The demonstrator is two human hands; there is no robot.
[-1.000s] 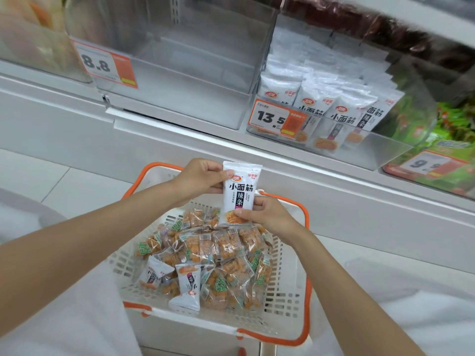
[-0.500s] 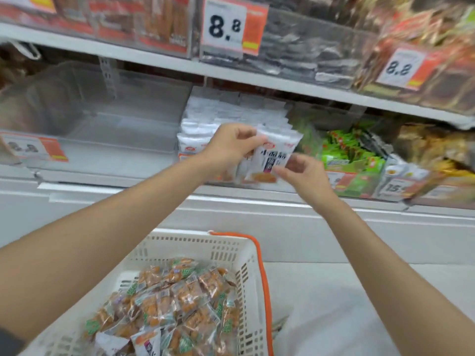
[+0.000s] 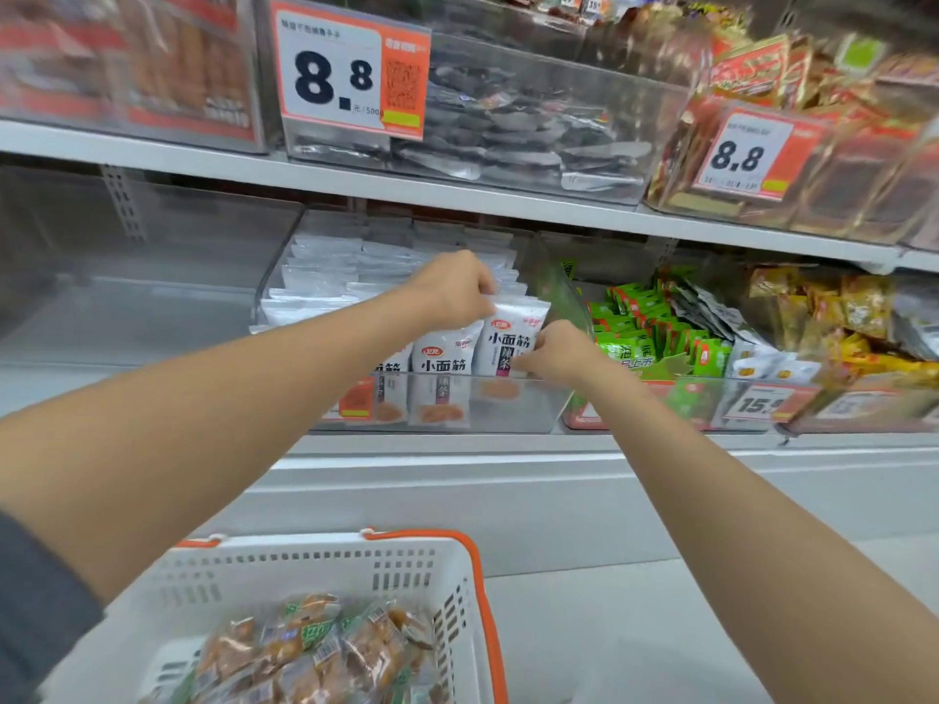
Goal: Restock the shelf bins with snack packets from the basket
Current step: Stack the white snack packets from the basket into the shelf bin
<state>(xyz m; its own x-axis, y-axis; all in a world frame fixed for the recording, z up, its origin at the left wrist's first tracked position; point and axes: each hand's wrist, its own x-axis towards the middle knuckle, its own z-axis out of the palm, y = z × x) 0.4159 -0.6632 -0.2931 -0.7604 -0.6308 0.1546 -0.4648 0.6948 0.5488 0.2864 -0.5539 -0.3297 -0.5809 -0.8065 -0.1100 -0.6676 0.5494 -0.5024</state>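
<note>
Left of the grip: an adjoining clear bin [image 3: 152, 297]. Below and left of the grip: a white basket [image 3: 305, 566] with an orange rim, holding orange-and-green snack packets [image 3: 305, 647]. The left hand [image 3: 452, 292] pinches the top edge of a white snack packet [image 3: 510, 343], fingers curled. The packet stands upright at the front right of the clear shelf bin [image 3: 508, 403], just beside matching packets [image 3: 442, 358]. The right hand [image 3: 559, 350] pinches its lower right edge. Right of the grip: green packets [image 3: 645, 327] in the neighbouring bin.
</note>
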